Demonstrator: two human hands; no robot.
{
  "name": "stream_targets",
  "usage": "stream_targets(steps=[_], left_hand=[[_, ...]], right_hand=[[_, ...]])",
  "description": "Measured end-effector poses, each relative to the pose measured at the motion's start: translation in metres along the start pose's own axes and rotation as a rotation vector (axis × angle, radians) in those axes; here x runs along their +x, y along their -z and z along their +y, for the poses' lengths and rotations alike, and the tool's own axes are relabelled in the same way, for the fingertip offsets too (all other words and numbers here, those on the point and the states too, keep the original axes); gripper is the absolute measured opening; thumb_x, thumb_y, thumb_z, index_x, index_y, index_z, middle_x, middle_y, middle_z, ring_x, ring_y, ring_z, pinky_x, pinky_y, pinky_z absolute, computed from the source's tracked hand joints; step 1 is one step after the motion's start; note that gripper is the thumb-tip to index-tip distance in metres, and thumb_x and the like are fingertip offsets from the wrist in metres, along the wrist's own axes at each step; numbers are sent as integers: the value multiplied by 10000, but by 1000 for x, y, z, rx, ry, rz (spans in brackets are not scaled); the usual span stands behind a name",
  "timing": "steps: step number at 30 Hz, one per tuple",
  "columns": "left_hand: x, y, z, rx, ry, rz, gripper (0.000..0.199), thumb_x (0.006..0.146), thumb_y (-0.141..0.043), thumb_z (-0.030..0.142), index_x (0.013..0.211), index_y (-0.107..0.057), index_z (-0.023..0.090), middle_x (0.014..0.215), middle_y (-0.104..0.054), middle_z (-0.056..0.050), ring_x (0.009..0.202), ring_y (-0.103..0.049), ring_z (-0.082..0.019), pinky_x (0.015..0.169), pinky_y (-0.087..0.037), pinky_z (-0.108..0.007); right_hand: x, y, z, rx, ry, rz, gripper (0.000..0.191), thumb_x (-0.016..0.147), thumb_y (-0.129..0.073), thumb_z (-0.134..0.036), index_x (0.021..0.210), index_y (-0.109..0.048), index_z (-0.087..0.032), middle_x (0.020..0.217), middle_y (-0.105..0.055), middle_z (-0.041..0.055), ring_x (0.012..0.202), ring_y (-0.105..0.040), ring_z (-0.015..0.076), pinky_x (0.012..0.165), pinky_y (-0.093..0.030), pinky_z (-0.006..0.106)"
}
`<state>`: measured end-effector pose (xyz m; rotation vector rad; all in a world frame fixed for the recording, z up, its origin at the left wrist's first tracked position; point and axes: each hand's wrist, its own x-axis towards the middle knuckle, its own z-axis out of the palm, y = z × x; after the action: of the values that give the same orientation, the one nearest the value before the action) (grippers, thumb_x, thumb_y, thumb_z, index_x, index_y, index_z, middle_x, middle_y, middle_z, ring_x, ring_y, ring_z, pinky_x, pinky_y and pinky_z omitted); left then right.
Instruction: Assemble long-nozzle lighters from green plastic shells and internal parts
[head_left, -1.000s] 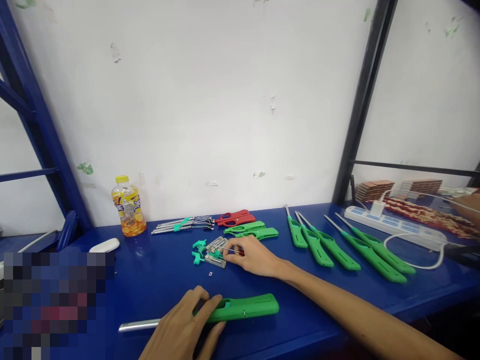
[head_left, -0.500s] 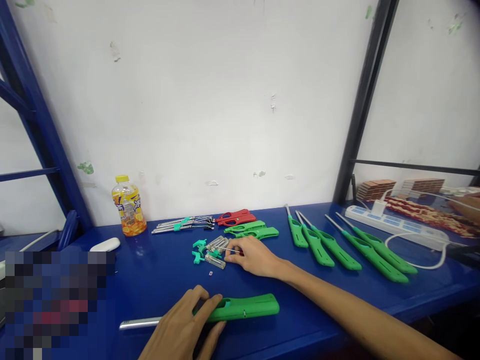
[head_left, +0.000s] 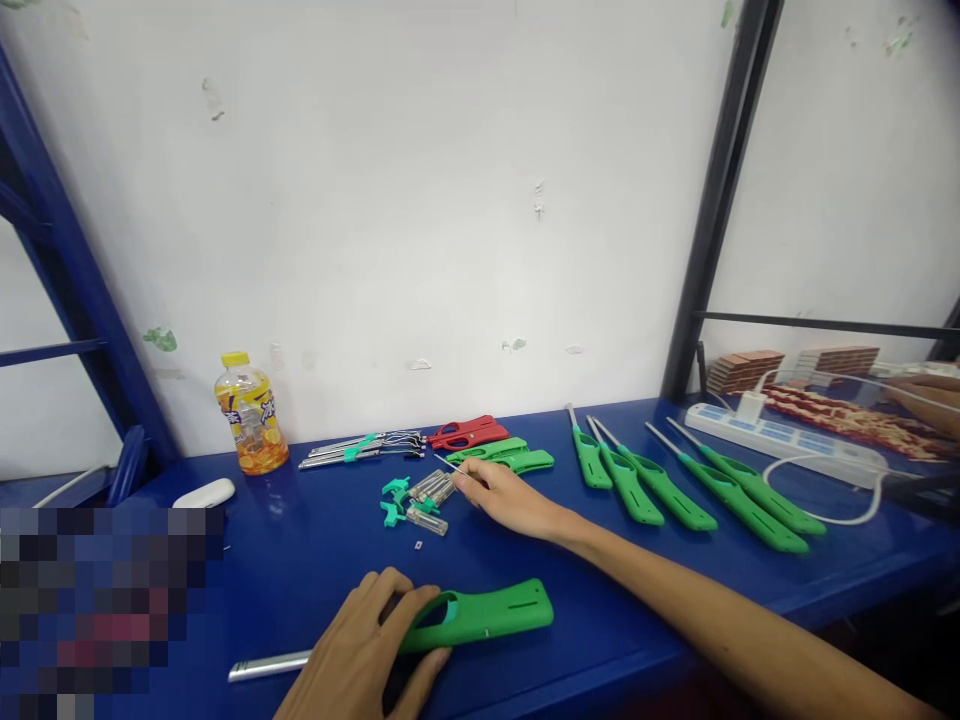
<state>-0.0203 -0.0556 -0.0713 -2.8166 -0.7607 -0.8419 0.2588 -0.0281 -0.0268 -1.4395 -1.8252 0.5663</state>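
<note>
Scuffed white wall (head_left: 405, 220), blue table (head_left: 300, 545)

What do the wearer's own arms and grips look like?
Left grip and right grip: bare human hands, no gloves or rings visible. Right forearm: slender, no sleeve, watch, cable or marking visible. Left forearm is cut off by the frame; sleeve unknown.

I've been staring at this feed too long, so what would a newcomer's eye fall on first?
Most likely the five bright green lighters, fanned out on the right side of the blue table. Next, perhaps, the single green lighter at the front, held by the left hand. The yellow-capped bottle would also stand out, upright at the back left near the white wall.
</note>
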Motion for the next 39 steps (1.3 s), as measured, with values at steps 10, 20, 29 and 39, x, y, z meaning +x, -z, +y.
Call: stream_targets(steps=[10, 20, 29, 39], left_hand=[[4, 5, 5, -82, 8, 57, 314, 1034, -637, 315, 1347, -660, 322, 1232, -709, -53, 1027, -787, -228, 901, -673, -312], [17, 17, 10, -107, -141, -23, 461, 1041, -538, 156, 1415, -658, 399, 1269, -716, -36, 1042, -727, -218, 920, -660, -332], [12, 9, 8, -150, -28, 71, 323, 1074, -547, 206, 1347, -679, 315, 1369, -680, -64, 1196, -717, -241, 1023, -635, -364], [8, 3, 5, -87, -22, 50, 196, 1094, -581, 416, 1220, -705, 332, 1230, -785, -7, 1059, -794, -229, 945, -668, -351]], right_hand=[[4, 4, 0, 81, -31, 22, 292, 1076, -651, -439, 1118, -698, -154, 1021, -723, 38, 845, -709, 178, 787, -615, 364], [-1, 7, -9, 383, -82, -130, 518, 1044, -552, -681, 819, -494, -218, 638, -370, -101, 477, -289, 76, 450, -268, 209], [-4, 14, -16, 587, -201, -159, 588, 872, -701, -782, 862, -427, -262, 600, -232, -144, 500, -101, 82, 450, -59, 238], [-2, 14, -13, 582, -234, -152, 460, 905, -750, -644, 872, -547, -232, 574, -248, -141, 488, -117, 76, 440, -59, 243]])
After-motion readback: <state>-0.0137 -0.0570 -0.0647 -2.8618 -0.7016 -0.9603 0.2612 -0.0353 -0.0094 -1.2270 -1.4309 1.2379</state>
